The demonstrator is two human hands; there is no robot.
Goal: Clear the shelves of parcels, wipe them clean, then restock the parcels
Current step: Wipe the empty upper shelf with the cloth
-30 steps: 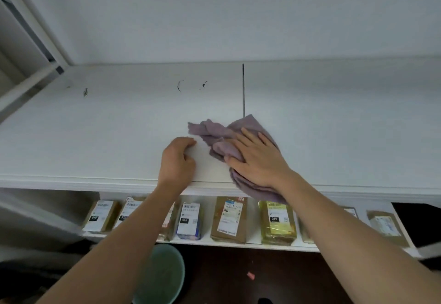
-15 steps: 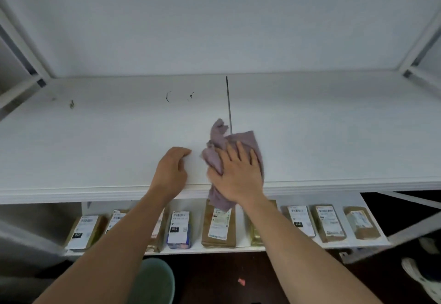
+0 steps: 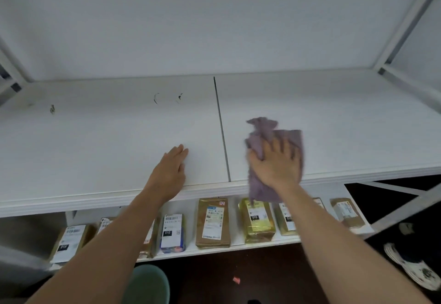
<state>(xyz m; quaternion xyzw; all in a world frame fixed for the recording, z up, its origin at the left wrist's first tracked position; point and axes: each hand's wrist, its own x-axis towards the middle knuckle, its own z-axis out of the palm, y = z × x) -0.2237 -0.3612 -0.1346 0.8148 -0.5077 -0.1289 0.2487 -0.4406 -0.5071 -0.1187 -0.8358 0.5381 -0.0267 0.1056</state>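
Wiping goes best if the right hand, fingers spread flat on the purple cloth, keeps even pressure and sweeps out toward 2 o'clock across the cleared upper shelf. The left hand, fingers straight and holding nothing, braces the board at 9 o'clock of the cloth. Nearer, parcels line the lower shelf beneath. Farther off at 10 o'clock, dark marks probably need firmer rubbing.
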